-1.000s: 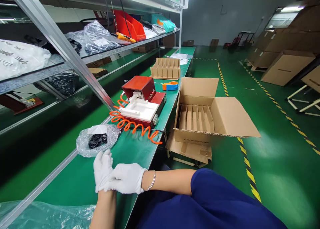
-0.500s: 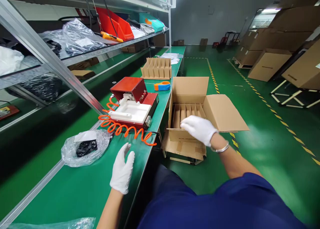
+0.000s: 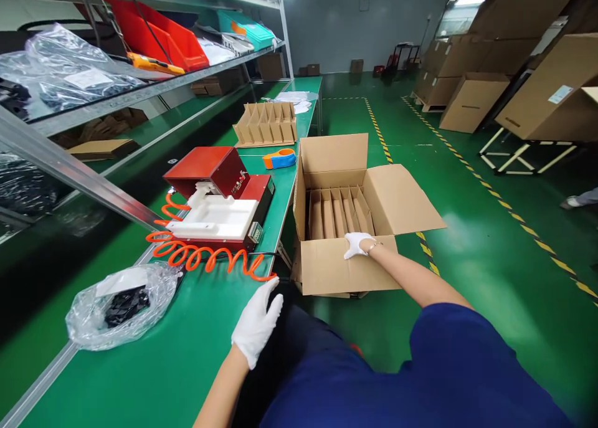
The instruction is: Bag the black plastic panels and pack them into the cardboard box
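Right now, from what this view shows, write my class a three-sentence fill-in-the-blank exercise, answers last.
The right hand touches the front ____ of the open cardboard box.
The coiled hose beside the red machine is coloured ____.
The left hand wears a glove coloured ____.
Missing words: flap; orange; white.

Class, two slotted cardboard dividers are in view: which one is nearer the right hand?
The boxed divider, inside the open carton, just beyond the right hand. The unboxed divider stands farther off, on the green bench.
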A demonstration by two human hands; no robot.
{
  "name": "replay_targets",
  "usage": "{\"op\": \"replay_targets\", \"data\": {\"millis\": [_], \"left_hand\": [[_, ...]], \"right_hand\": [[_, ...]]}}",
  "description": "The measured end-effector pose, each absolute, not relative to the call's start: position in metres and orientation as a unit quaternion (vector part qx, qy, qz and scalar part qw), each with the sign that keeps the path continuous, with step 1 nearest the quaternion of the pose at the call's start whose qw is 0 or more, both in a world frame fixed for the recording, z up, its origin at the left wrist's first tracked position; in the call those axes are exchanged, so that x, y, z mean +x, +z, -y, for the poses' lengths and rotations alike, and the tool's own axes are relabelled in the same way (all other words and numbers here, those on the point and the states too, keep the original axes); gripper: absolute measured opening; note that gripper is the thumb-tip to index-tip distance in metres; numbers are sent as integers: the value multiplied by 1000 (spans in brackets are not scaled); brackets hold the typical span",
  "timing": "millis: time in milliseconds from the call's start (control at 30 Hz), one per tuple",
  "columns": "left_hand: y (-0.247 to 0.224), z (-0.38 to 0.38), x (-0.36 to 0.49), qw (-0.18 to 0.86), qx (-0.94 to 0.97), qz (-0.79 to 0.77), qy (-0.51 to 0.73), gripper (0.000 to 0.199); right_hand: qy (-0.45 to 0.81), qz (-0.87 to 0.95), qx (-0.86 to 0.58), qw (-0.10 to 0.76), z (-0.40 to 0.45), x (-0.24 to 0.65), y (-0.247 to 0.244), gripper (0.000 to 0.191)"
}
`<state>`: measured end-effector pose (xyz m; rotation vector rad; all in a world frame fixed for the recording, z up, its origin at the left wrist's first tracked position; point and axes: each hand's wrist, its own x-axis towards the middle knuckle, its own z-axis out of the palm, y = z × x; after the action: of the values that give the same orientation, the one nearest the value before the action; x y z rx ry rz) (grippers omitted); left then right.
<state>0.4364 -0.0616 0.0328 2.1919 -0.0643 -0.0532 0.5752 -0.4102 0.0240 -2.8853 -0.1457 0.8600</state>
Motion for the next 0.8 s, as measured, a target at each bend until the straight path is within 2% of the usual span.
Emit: {"op": "replay_targets", "data": {"millis": [100,233,367,533,667,800], "left_hand": [[28,70,440,414,903,66,-91,48],[23,77,450,348,919,102,-156,53],[34,98,469,241,943,200,-113,48],[60,168,491,139,903,401,-66,50],[57,211,509,40,946,318,-50,64],[37,220,531,-31,975,202,-84,88]], "right_hand": [[302,44,-951,47,406,603,17,46],[293,50,-954,34,403,602,8,41],[294,56,-953,36,411,557,-7,40],[293,49,-954,50,425,469,-25,34],[294,29,-954,57,440,415,-31,33],[292,9,-954,67,456,395,-36,34]]}}
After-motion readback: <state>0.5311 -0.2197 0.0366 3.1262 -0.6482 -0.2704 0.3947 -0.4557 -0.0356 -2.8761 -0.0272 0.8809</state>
